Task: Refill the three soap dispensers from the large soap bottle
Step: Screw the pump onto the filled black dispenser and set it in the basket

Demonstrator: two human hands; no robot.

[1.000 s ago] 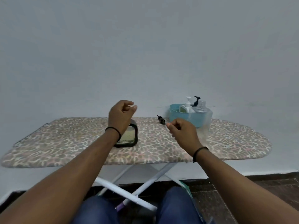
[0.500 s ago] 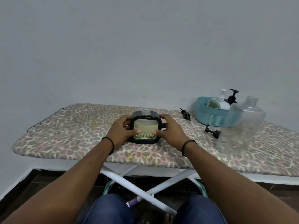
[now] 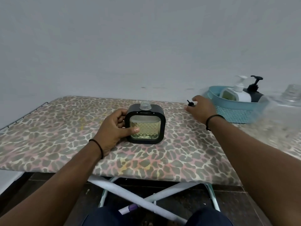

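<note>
A square black soap dispenser with yellowish liquid behind its clear patterned window stands upright on the ironing board. Its clear threaded neck is uncapped. My left hand grips its left side, thumb on the window. My right hand is stretched out to the right, fingers relaxed, right beside a small black pump head lying on the board. A white dispenser and a black dispenser stand in a teal basket. The large clear soap bottle is blurred at the right edge.
The board has a leopard-print cover and a wire rest at its left end. White crossed legs and a dark floor show below, with my knees at the bottom. A plain pale wall stands behind the board.
My right hand has let go of the square dispenser and moved right to the loose pump head. My left hand stays on the dispenser. The view has shifted left and closer.
</note>
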